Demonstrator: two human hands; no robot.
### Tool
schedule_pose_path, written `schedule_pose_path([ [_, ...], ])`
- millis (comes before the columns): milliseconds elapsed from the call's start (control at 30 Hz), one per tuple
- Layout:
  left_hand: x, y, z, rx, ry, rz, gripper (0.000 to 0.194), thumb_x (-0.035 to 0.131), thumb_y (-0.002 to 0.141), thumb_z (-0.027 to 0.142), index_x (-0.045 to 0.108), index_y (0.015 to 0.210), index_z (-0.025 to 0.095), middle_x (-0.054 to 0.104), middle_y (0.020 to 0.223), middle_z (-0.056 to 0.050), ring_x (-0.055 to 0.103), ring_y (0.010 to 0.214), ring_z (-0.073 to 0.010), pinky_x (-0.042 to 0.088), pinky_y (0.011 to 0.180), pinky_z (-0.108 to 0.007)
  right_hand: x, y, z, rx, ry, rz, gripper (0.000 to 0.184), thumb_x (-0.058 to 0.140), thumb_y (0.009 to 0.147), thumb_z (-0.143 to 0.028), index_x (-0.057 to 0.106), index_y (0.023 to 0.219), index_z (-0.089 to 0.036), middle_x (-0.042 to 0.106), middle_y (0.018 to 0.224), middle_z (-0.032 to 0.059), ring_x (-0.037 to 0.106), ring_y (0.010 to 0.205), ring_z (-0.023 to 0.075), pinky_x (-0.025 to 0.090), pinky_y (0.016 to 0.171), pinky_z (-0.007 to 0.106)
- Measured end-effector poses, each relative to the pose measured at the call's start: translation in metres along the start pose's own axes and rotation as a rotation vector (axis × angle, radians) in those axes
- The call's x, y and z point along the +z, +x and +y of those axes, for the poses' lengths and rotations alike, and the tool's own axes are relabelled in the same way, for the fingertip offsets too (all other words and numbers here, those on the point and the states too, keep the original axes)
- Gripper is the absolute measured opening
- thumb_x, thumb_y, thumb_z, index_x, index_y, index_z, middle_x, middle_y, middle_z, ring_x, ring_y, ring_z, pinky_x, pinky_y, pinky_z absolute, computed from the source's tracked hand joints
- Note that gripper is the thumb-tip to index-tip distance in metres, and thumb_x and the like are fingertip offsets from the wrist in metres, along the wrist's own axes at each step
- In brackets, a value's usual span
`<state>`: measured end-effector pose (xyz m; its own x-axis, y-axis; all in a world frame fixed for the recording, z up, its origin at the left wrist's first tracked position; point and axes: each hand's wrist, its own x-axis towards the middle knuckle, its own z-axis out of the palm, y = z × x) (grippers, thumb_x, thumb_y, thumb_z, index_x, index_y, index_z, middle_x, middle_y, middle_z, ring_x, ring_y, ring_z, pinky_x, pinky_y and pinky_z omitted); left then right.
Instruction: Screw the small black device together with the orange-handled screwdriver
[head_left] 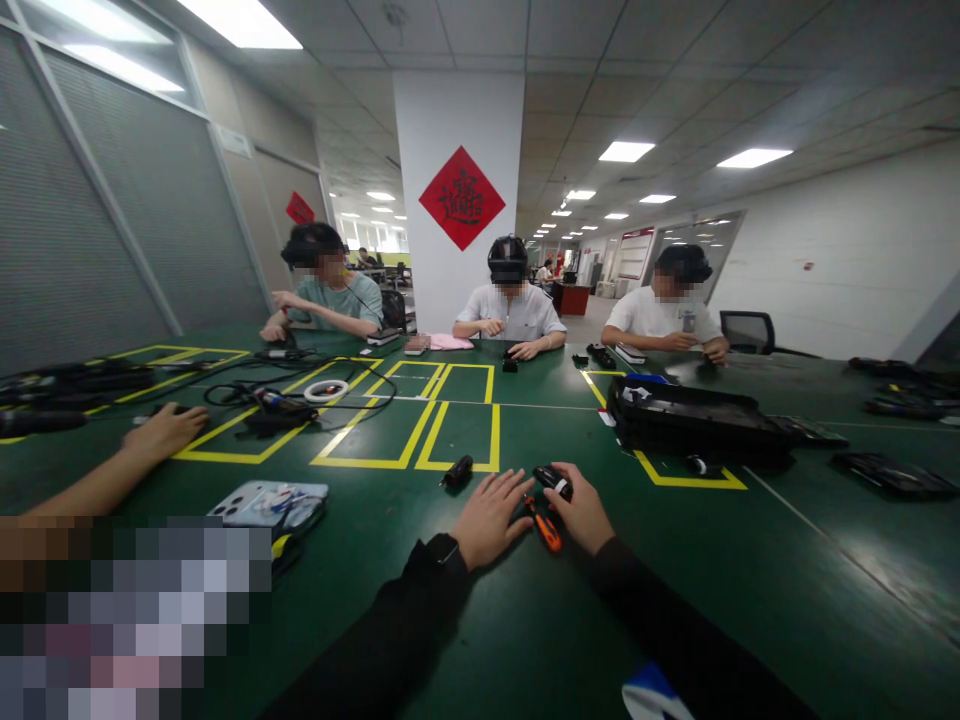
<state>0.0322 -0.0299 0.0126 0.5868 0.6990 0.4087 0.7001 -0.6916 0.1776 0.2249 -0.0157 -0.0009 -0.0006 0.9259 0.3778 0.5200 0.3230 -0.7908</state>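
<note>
My left hand (489,518) lies flat on the green table (525,620), fingers stretched out, holding nothing. Just right of it an orange-handled screwdriver (546,528) lies between my hands. My right hand (579,512) is closed round a small black device (553,481) whose top sticks out past my fingers. A second small black part (457,470) rests on the table a little ahead of my left hand, near a yellow taped line. Both my sleeves are black.
A large black open case (694,420) lies at the right. A phone (270,503) and a co-worker's arm (120,460) are at the left. Cables and a white tape ring (325,390) lie beyond. Three people sit across the table.
</note>
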Motion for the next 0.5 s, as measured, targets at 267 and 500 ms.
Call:
schedule_pose_path([
  [267, 0.000, 0.000, -0.002, 0.027, -0.011, -0.038, 0.046, 0.036, 0.085, 0.040, 0.032, 0.129, 0.029, 0.034, 0.137, -0.004, 0.024, 0.129, -0.0201, 0.017, 0.104, -0.041, -0.041, 0.021, 0.026, 0.056, -0.076, -0.158, 0.041, 0.061, 0.064, -0.021, 0.055, 0.104, -0.019, 0.061, 0.099, 0.0054, 0.057, 0.091, 0.0193, 0.043, 0.084, 0.035],
  [500, 0.009, -0.001, -0.008, -0.188, 0.077, 0.124, 0.055, 0.042, 0.082, 0.040, 0.027, 0.131, 0.021, 0.028, 0.138, -0.010, 0.027, 0.126, -0.0241, 0.025, 0.101, -0.041, -0.182, -0.002, 0.117, 0.187, -0.784, 0.219, 0.047, 0.049, 0.071, -0.046, 0.056, 0.103, -0.013, 0.053, 0.103, 0.0140, 0.051, 0.096, 0.0287, 0.041, 0.082, 0.042],
])
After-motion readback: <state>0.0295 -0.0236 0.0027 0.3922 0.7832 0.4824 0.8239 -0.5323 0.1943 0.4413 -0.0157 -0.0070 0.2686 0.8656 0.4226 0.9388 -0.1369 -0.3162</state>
